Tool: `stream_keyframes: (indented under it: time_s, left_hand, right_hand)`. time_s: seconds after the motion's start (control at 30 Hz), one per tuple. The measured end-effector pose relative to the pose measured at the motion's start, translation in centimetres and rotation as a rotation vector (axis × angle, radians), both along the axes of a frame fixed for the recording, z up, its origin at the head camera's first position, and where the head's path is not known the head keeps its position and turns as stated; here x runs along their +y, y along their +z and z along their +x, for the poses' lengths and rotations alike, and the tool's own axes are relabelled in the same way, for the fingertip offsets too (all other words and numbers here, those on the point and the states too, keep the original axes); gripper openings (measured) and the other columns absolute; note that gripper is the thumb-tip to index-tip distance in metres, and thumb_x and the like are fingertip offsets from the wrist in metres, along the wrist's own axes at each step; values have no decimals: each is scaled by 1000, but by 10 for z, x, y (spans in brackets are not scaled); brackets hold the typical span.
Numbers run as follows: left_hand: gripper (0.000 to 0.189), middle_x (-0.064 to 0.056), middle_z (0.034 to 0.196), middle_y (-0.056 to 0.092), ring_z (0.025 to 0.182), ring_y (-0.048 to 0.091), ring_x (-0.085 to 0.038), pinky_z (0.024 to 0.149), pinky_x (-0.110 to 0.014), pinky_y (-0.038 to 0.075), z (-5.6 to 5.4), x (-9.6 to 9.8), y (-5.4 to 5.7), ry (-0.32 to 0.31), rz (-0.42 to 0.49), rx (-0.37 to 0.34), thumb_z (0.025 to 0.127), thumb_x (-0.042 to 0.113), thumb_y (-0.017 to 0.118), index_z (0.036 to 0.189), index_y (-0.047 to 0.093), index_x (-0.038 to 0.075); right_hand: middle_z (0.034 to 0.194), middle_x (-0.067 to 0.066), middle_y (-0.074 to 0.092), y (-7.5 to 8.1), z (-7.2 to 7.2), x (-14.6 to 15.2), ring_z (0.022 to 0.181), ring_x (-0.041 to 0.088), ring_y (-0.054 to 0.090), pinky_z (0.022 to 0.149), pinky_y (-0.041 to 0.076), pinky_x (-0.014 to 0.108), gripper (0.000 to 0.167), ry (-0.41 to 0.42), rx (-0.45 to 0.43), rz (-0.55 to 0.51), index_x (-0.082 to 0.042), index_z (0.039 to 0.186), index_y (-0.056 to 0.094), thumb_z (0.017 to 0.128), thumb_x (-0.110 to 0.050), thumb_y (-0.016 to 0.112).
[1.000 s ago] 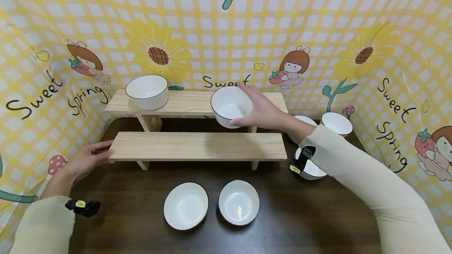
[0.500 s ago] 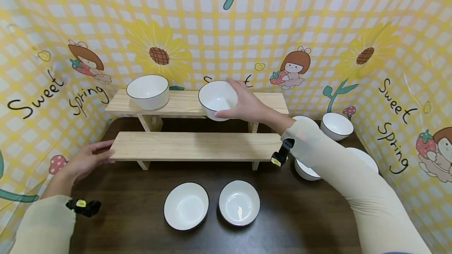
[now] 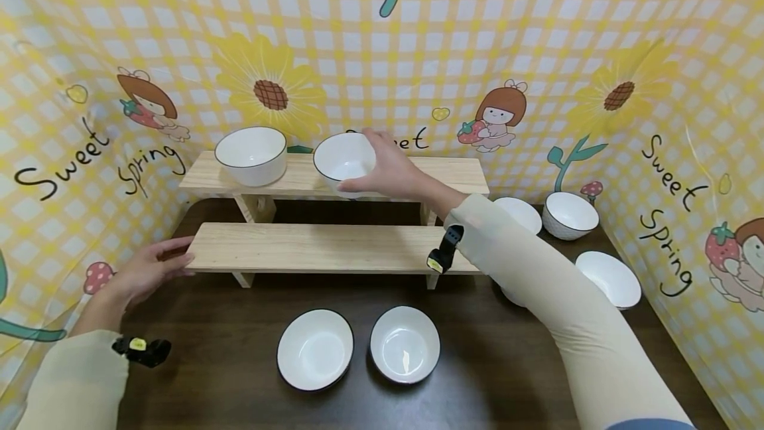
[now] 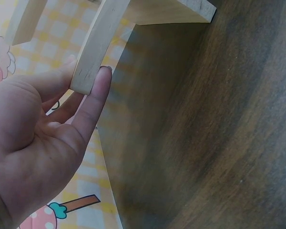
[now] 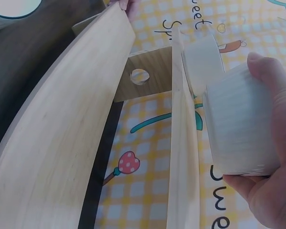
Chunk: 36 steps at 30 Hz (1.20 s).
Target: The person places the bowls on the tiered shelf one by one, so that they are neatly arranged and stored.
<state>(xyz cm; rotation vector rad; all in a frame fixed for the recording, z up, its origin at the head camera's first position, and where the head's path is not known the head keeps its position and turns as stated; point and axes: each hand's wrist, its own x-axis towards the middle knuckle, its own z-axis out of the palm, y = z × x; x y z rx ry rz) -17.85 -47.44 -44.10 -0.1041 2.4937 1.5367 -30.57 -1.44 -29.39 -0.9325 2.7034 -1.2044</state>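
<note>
My right hand grips a white bowl with a dark rim, thumb on the near side and fingers at the back. The bowl is over the upper wooden shelf, just right of a similar white bowl standing there. In the right wrist view, the held bowl shows its outer wall beside the upper board's edge. At the far left, my left hand pinches the end of the lower shelf. The left wrist view shows that board's end between thumb and fingers.
Two white bowls, one on the left and one on the right, stand on the dark table before the rack. Several more, including a textured bowl, are at the right, partly behind my sleeve. A checked cloth encloses the back and sides.
My right hand has carried the bowl leftward and slightly back along the upper shelf, closer to the bowl standing there. The left hand stays on the lower board.
</note>
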Motion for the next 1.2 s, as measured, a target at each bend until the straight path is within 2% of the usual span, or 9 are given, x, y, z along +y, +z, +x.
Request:
stream_keyframes:
  time_s: [0.33, 0.57, 0.97, 1.2]
  left_hand:
    - [62, -44, 147, 30, 95, 63, 1, 91, -36, 60, 0, 0, -2, 2, -2, 14, 109, 18, 50, 155, 22, -14]
    - [61, -44, 147, 31, 95, 63, 1, 90, -36, 60, -2, -2, -5, 4, -4, 21, 109, 18, 50, 155, 24, -13]
    - [60, -43, 147, 32, 95, 62, 2, 91, -36, 60, 0, -2, -1, 4, -6, 22, 109, 18, 49, 154, 24, -14]
    - [61, -43, 147, 32, 97, 62, 1, 92, -36, 60, 0, -3, 0, -1, -8, 10, 109, 19, 50, 155, 25, -13]
  right_hand:
    - [161, 17, 26, -12, -9, -22, 131, 28, 44, 107, 48, 41, 117, -25, -63, -25, -7, 161, 25, 73, -46, 91]
    - [155, 16, 31, -10, -12, -37, 122, 25, 49, 100, 50, 36, 106, -33, -73, -77, -7, 154, 35, 73, -46, 91]
    - [152, 15, 33, -16, -19, -51, 121, 24, 50, 100, 50, 34, 108, -65, -70, -45, -6, 155, 32, 75, -50, 89]
    - [157, 15, 28, -20, -21, -58, 127, 25, 46, 106, 47, 35, 115, -89, -84, -28, -5, 158, 25, 75, -53, 88]
